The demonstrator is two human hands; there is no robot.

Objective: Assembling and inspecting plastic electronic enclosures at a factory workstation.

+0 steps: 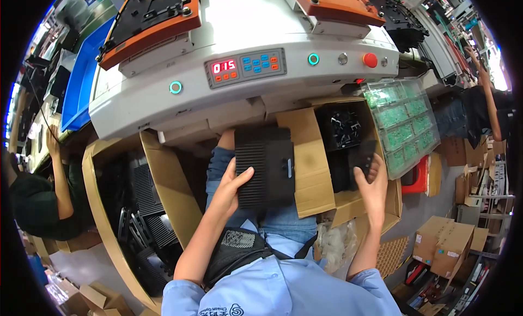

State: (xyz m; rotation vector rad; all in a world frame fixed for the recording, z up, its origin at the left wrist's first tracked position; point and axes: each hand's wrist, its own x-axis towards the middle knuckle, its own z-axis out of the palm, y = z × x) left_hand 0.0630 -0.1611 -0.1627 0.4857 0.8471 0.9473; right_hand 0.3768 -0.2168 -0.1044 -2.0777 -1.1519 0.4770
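Note:
My left hand (231, 186) is closed on the left edge of a black ribbed plastic housing (267, 166), thumb on top of the ribs. The housing lies upright above my lap, with a narrow pale slot near its right side. Over the open carton (393, 199) at my right, my right hand (372, 177) has its fingers curled at a small flat black plastic piece (362, 154). Its fingertips are partly hidden behind that piece. Beyond it in the same carton lies a heap of small black parts (344, 125).
A white machine (152, 111) with a control panel (245, 68), a red stop button (370, 60) and orange fixtures (158, 32) spans the front. Left stands a carton (95, 180) of black housings. A clear tray (403, 120) of green parts leans at right. Other people work on both sides.

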